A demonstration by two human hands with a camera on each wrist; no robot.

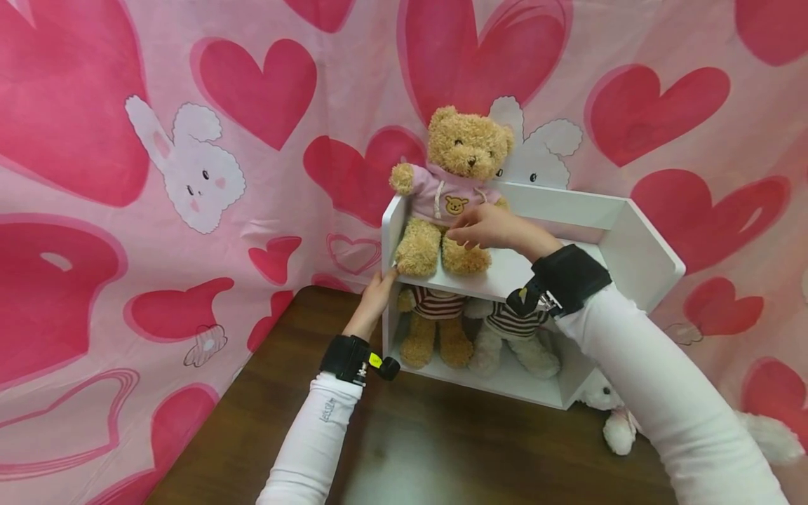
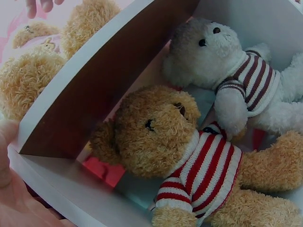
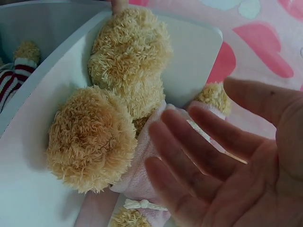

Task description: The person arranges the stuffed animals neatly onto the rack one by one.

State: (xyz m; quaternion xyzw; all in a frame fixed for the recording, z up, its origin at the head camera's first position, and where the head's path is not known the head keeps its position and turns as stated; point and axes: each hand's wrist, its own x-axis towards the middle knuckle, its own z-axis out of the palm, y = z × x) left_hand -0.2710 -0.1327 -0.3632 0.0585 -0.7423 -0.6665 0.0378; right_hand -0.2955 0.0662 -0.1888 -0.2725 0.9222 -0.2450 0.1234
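Observation:
A curly tan teddy bear in a pink hoodie sits on the upper level of a white two-tier shelf, at its left end. My right hand is in front of the bear's belly and legs, fingers spread and loosely bent; the palm side shows in the right wrist view, with nothing held. At the shelf's left side panel, my left hand grips the front edge near the bear's foot, some of its fingers hidden behind the panel. Below sit a brown bear in a red-striped sweater and a pale bear in a dark-striped one.
The shelf stands on a dark wooden table against a pink heart-print cloth. A white plush toy lies at the shelf's lower right, partly hidden behind my right sleeve.

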